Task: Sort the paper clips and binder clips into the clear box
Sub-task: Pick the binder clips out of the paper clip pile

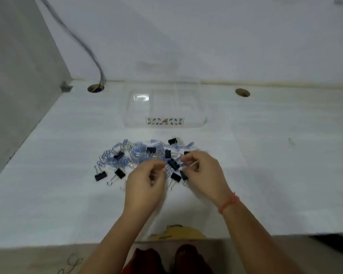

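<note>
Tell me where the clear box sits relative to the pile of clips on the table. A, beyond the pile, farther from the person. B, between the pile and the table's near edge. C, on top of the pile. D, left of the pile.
A: the clear box stands past the pile of clips, on the far side from the person, with a strip of table between them.

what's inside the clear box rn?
Nothing shows in the clear box; its compartments look empty, though glare blurs them. The patterned strip on its front wall covers a sliver of the floor behind it.
</note>
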### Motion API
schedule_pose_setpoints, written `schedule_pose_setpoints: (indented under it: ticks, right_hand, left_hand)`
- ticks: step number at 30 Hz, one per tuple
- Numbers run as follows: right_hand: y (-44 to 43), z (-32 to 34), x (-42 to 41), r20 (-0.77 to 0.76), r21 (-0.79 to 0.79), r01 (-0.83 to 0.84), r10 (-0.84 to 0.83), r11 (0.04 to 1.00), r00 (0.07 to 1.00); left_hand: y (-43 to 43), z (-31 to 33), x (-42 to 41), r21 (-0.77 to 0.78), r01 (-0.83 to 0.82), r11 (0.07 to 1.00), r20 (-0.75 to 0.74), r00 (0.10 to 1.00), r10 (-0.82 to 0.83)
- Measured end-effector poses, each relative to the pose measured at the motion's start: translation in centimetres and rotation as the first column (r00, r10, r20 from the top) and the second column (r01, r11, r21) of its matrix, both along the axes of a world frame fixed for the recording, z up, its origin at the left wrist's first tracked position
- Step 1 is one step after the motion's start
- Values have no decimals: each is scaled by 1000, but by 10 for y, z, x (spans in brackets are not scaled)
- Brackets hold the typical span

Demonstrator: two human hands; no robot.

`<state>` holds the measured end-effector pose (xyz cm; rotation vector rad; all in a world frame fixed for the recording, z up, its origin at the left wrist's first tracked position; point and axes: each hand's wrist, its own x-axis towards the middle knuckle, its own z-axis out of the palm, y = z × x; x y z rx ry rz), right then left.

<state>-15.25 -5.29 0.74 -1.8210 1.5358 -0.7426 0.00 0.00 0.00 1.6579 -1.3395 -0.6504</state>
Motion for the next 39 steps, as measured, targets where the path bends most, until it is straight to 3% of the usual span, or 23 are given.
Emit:
schedule_pose_setpoints:
  ticks: [2, 8, 13, 16, 19, 21, 24, 27, 30, 33, 36, 39]
  right_hand:
    - [6, -13, -2, -228, -88, -63, 41, 994, 973]
    - [5, -23, -6, -343, -68, -227, 191, 972, 920]
    - [6, -29, -14, -425, -156, -245, 159, 957, 891]
    - [5, -30, -19, -295, -198, -113, 50, 974, 954]
    - [1, -24, -21, 114, -22, 119, -115, 993, 987]
    - [-2, -20, -21, 428, 220, 169, -251, 961, 869]
    - [-7, -12, -23, 692, 493, 76, -444, 867, 569]
    - [-12, -10, -32, 772, 603, -65, -561, 795, 299]
    - [-18, -10, -35, 761, 647, -147, -623, 748, 179]
    - [-21, -11, -32, 747, 660, -126, -629, 741, 216]
    - [-19, -15, -29, 742, 637, -109, -569, 763, 355]
    - [-16, -16, -28, 702, 613, -71, -501, 787, 506]
  left_hand:
    - [7, -13, -4, -26, 37, 999, 195, 980, -32]
    - [5, -29, -15, -17, 121, 992, 456, 884, -101]
    - [-7, -28, -15, 50, 155, 987, 583, 798, -155]
    - [-11, -26, -12, 61, 153, 986, 616, 772, -158]
    - [-16, -25, -14, 73, 170, 983, 646, 743, -177]
    - [-18, -24, -17, 96, 183, 978, 667, 717, -199]
    - [-19, -24, -19, 72, 188, 979, 657, 730, -189]
    - [-18, -23, -13, -30, 176, 984, 587, 800, -125]
    - [-18, -22, -8, -50, 178, 983, 560, 820, -120]
    - [-12, -16, -9, 102, 150, 983, 524, 832, -181]
    - [-10, -13, -11, 253, 148, 956, 533, 804, -265]
    - [-11, -9, -19, 264, 142, 954, 539, 798, -268]
